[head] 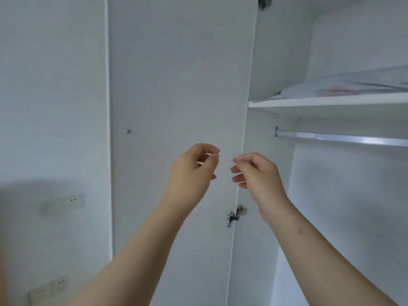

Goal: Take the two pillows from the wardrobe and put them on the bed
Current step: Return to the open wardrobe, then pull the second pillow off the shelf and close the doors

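Note:
The white wardrobe stands open, its door [176,107] swung wide in front of me. On the upper shelf [331,104] at the right lies a pale pillow [344,87] with faint red marks, only partly visible. My left hand [194,171] and my right hand [256,171] are raised side by side before the door's hinge edge, below and left of the shelf. Both hands hold nothing, with fingers loosely curled and apart. A second pillow is not visible.
A metal hanging rail [342,138] runs under the shelf. Hinges sit on the door edge [236,215] and at the top [263,2]. A small knob [128,131] is on the door. Wall sockets [64,203] are at the left.

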A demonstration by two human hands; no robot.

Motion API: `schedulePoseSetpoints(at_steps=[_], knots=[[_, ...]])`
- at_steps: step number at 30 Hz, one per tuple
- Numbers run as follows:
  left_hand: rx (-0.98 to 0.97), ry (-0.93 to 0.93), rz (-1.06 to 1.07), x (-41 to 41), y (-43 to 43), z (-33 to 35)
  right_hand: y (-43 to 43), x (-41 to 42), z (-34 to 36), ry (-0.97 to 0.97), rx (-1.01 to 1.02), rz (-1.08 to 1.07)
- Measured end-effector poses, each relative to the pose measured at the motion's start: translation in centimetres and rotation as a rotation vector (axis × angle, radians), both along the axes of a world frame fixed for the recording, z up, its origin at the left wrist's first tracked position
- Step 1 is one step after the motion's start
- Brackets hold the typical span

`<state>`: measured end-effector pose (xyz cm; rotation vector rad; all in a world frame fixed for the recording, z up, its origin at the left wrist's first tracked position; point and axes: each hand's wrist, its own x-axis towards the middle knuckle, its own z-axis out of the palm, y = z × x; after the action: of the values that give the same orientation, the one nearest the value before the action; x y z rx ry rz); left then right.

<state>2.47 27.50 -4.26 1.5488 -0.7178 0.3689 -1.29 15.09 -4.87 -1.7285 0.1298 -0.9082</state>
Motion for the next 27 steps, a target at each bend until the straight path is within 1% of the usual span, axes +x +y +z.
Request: schedulePoseSetpoints(at_steps=[5, 11, 14, 17, 21, 24, 26, 27], knots=[[-0.024, -0.046, -0.093, -0.9, -8.4, 2.7, -8.0, -2.8, 3.3, -0.052, -0.058, -0.138], [-0.006, -0.141, -0.132, -0.9, -15.9, 5.5, -14.9, -5.3, 6.5, -0.105, -0.181, -0.293], [-0.033, -0.171, -0.174, -0.5, -19.6, 7.6, -18.2, -6.8, 9.2, -0.143, -0.286, -0.422], [-0.038, -0.241, -0.204, -0.6, -22.7, 9.9, -20.5, -8.5, 12.2, -0.196, -0.425, -0.608], [0.051, -0.398, -0.139, -0.2, -25.8, 12.2, -22.5, -9.7, 14.7, -0.074, -0.674, -0.872], [0.209, -0.584, -0.034, 1.1, -28.3, 13.2, -24.4, -10.4, 15.6, 0.149, -0.929, -1.177], [0.293, -0.654, -0.012, 2.1, -29.7, 13.6, -25.5, -10.9, 16.2, 0.295, -0.988, -1.287], [0.324, -0.668, 0.002, 2.6, -30.0, 13.7, -25.7, -11.0, 16.3, 0.350, -0.964, -1.275]])
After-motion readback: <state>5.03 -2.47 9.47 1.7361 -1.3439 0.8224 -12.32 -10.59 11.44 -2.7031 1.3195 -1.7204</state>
